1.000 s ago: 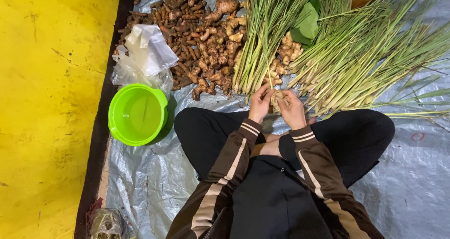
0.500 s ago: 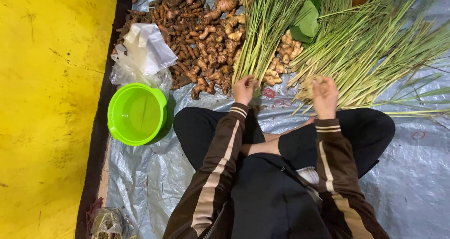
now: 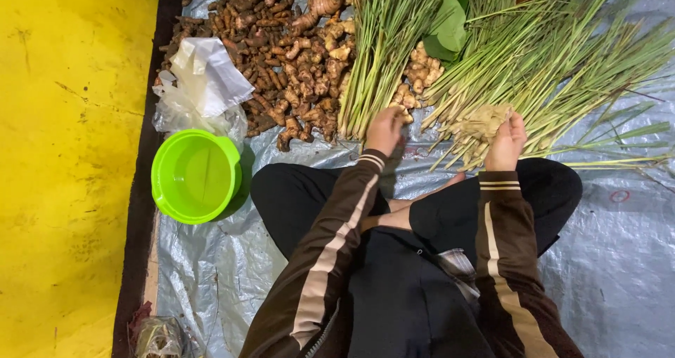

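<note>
The right hand [image 3: 505,141] is raised over the right knee, its fingers curled around a pale, papery clump of dry husk [image 3: 484,122] that it holds just above the root ends of a big fanned bundle of lemongrass stalks [image 3: 562,70]. The left hand [image 3: 384,129] reaches forward with the fingers bent down onto the base of a second, narrower lemongrass bunch [image 3: 383,49]; whether it pinches a stalk or only rests on the ends cannot be told. The two hands are well apart, one to each side of a small heap of light ginger pieces [image 3: 418,77] that lies between the two bunches of stalks. A broad green leaf [image 3: 448,28] sits at the top of that heap.

To the left of the narrow bunch spreads a large pile of dark brown, knobbly rhizomes [image 3: 281,56]. Against its left edge lies a crumpled white and clear plastic bag [image 3: 200,84], and just below the bag stands a bright green plastic bowl [image 3: 195,177]. Everything rests on a silvery grey tarpaulin [image 3: 612,259] laid on the floor, beside a yellow painted floor strip [image 3: 63,168]. The person sits cross-legged in black trousers and a brown jacket with tan striped sleeves [image 3: 330,252].
</note>
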